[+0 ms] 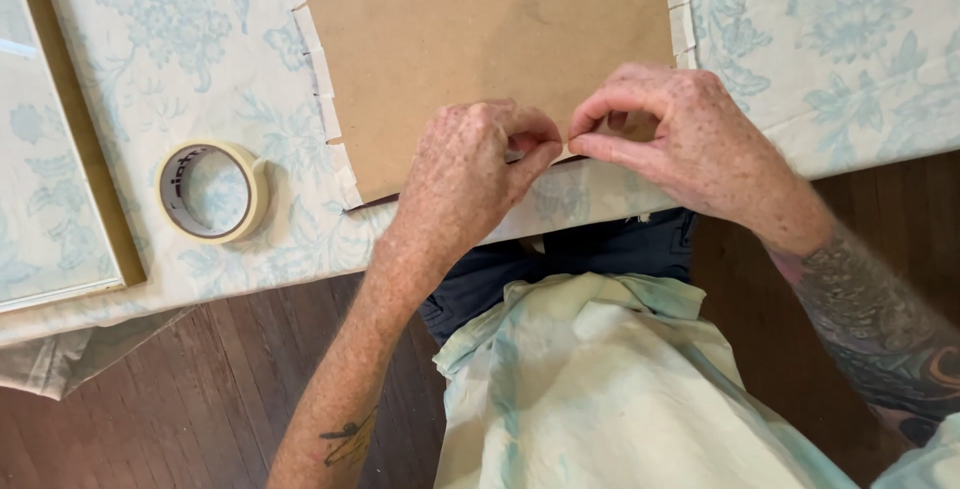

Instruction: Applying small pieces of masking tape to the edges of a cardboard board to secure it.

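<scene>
A brown board (480, 39) lies on a floral cloth, with strips of pale tape (318, 69) along its left and right edges. Both hands meet at the board's near edge. My left hand (475, 174) pinches something small and pale, likely a bit of tape, at that edge. My right hand (665, 134) pinches the same spot from the right, thumb and forefinger pressed together. What lies between the fingertips is mostly hidden.
A roll of masking tape (212, 191) lies on the floral tablecloth (840, 49) to the left of the board. A framed glass pane (50, 179) rests at the far left. Dark wooden floor (200, 399) shows below the table's edge.
</scene>
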